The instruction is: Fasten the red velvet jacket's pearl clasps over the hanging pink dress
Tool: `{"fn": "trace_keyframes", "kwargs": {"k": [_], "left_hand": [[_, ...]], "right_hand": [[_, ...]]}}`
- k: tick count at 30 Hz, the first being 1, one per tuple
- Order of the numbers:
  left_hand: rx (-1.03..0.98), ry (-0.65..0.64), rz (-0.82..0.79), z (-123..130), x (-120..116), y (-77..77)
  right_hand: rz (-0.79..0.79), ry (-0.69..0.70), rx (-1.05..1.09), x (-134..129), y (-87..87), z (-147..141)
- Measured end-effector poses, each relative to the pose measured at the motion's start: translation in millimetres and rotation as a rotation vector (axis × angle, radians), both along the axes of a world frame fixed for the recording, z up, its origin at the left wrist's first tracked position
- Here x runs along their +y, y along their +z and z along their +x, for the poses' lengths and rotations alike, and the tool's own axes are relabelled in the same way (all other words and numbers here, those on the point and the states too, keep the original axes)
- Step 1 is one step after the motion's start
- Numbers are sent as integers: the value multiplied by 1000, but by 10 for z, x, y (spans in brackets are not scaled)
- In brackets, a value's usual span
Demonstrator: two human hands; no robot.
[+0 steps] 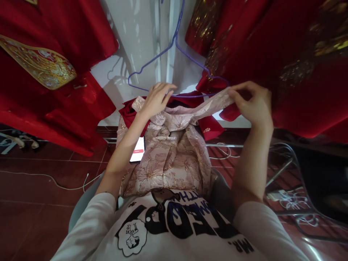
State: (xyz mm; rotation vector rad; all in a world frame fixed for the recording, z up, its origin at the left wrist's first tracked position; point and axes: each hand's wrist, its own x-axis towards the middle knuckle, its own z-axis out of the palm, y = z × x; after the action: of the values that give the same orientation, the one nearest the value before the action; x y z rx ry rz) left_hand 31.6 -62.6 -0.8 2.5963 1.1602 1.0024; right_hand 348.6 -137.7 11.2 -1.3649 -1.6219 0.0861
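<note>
Cataloguing one pink-gold brocade jacket (165,166) lying on our lap, collar end far: our right hand (251,103) pinches its right shoulder edge, our left hand (156,99) lies loosely spread on its left shoulder, both just before a blue wire hanger (176,36).

Pale pink brocade jacket (165,163) across the lap. Left hand (156,99) on its collar at 12 o'clock, right hand (251,103) on its edge at 1 o'clock. Purple wire hanger (174,47) just behind the collar, at 12 o'clock. Red satin robe (49,90) hanging at 10 o'clock, gold-trimmed red robe (285,72) at 2 o'clock. Slim black phone (137,149) beside the jacket at 10 o'clock, under the left forearm. Thin white cable (54,181) on the tiled floor at 9 o'clock. Clear acrylic chair (288,170) at 3 o'clock.
</note>
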Motion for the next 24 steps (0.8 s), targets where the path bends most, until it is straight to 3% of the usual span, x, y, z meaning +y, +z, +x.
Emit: {"fn": "trace_keyframes", "kwargs": {"k": [4,9,13,19,24], "left_hand": [[84,-77,28,-90,67,-140],[118,-54,234,-144,118,-372],[109,-64,284,-147,130,-419],[86,-88,316,-165,146,-414],[57,-157,349,-181,155,-437]], "right_hand": [[30,-91,-29,106,-96,186],[12,-190,-65,221,-220,400],[15,-197,-58,234,-245,470],[78,-122,15,228,-207,350],[256,-144,75,376,-259,24]]}}
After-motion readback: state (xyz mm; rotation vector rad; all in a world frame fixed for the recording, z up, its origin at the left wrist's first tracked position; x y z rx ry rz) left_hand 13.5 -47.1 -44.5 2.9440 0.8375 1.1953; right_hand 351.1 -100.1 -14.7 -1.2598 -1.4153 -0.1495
